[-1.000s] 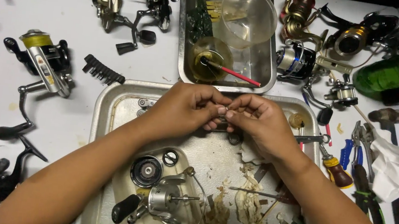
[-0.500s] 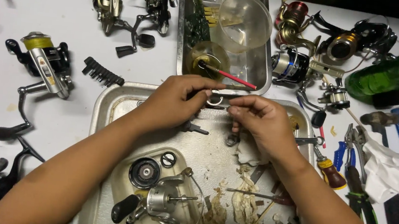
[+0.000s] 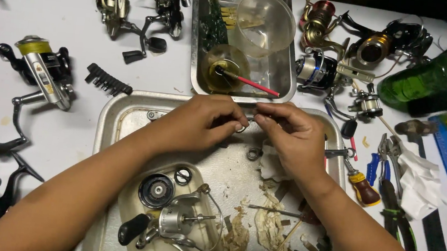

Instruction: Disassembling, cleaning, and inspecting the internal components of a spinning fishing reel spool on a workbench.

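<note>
Hands meet over a small ring above the metal tray

Fingertips of both hands come together at the far rim of the near tray. The left hand point(image 3: 202, 123) is curled, its thumb and forefinger pinching a small metal ring point(image 3: 240, 127); the right hand point(image 3: 290, 137) pinches toward the same spot from the other side, touching the ring or a small part beside it, which one cannot be told.

Just below them, on the scuffed metal tray point(image 3: 125, 127), lie a washer point(image 3: 254, 154), a crumpled white wipe point(image 3: 273, 167), greasy scraps and a stripped spinning reel body point(image 3: 171, 218) with its round spool point(image 3: 156, 190).

Beyond the hands stands a second, deeper steel tray point(image 3: 285, 82) holding two clear cups and a red-handled brush point(image 3: 249, 82).

The white bench point(image 3: 55, 5) carries whole spinning reels left and far right, a black comb-like part point(image 3: 109, 80), pliers point(image 3: 393, 180), a screwdriver point(image 3: 362, 188) and a green bottle point(image 3: 436, 75). The room past the bench's far edge is dark.
</note>
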